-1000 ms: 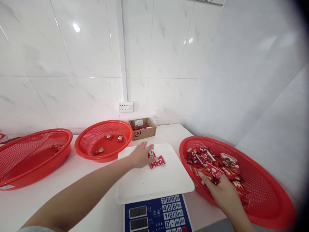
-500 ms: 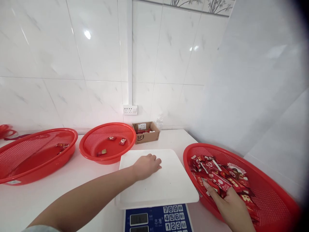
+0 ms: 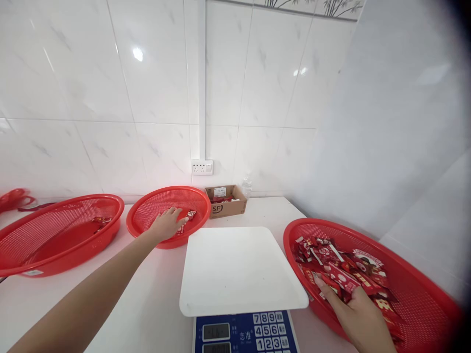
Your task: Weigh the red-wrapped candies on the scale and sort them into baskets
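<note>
My left hand (image 3: 166, 225) reaches into the middle red basket (image 3: 132, 223), fingers apart, palm down over a few small wrapped candies (image 3: 191, 214). Part of the candies is hidden beneath it. My right hand (image 3: 355, 311) is down in the right red basket (image 3: 423, 299), among many red candy packets (image 3: 326, 252). A pinkish-red packet (image 3: 343, 277) lies between its thumb and the rest of the hand; the other fingers are hidden under the packets. Between the hands stands a scale with a white tray (image 3: 243, 269) and a blue keypad panel (image 3: 245, 333).
A third red basket (image 3: 73, 255) at the left holds a few candies. Behind the scale, a small cardboard box (image 3: 230, 208) contains red packets. A wall socket (image 3: 202, 167) sits on the tiled wall; a grey-white sheet (image 3: 386, 122) covers the right side.
My left hand has moved left and away from above the scale tray into the middle basket, its fingers spreading. My right hand stays in the right basket. The view has shifted slightly.
</note>
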`<action>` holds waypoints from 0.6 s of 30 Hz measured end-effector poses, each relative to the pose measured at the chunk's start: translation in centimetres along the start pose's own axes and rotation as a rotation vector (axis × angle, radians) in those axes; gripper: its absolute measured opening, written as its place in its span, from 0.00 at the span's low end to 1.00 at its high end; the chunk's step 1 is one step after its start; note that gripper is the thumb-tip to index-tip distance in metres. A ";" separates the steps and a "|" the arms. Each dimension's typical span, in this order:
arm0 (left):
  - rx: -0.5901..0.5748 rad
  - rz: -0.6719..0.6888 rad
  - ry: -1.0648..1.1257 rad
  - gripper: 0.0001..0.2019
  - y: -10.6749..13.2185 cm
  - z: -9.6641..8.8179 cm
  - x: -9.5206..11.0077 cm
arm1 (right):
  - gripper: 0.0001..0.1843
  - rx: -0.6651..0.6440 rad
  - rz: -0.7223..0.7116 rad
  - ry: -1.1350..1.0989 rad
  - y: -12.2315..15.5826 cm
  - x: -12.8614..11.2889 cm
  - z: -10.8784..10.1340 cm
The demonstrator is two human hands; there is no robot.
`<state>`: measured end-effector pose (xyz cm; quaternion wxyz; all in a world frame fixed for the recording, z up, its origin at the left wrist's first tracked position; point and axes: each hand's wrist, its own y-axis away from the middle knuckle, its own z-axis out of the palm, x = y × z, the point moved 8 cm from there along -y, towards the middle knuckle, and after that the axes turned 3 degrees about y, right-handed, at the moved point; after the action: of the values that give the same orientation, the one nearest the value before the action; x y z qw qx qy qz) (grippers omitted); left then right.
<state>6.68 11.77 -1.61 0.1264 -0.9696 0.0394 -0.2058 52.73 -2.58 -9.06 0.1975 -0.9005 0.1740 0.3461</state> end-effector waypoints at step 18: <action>0.605 -0.059 0.558 0.16 14.9 4.0 -1.7 | 0.30 -0.403 -0.281 -0.063 2.1 -13.2 7.0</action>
<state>6.39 -1.43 -9.67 0.3841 -0.7965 -0.0181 -0.4667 38.67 1.31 -5.14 0.0654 -0.9259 -0.0318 0.3708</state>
